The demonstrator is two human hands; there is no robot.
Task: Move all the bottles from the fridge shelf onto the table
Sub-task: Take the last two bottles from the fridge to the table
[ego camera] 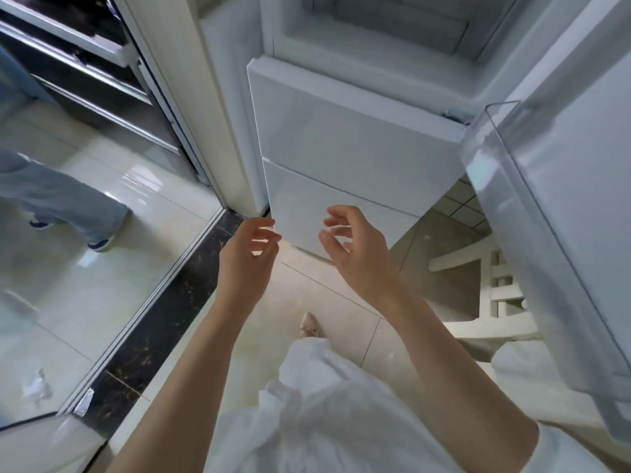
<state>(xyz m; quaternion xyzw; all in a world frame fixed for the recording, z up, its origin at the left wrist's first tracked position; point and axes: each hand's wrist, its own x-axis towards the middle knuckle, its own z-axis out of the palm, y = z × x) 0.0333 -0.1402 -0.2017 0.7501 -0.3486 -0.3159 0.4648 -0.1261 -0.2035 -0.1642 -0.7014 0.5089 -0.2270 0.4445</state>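
Honestly, no bottles anywhere that I can see. I'm looking down the front of the open fridge (pixel 341 138), and the bit of shelf (pixel 375 32) visible at the top looks bare, same for the clear door bin (pixel 512 186) to the fridge's right. No tabletop in view either, so I can't tell where the bottles are.

What could go wrong: reaching up blind from this low angle could knock a bottle off the shelf, or bang the bin, which juts out right beside the fridge. Someone's legs (pixel 61 203) are off to the fridge's left too, so turning away with a bottle could mean a bump.

Both hands are out in front of the lower drawers, empty. Left hand (pixel 251 250) has fingers loosely curled, right hand (pixel 355 249) is spread wider, palms roughly facing each other.
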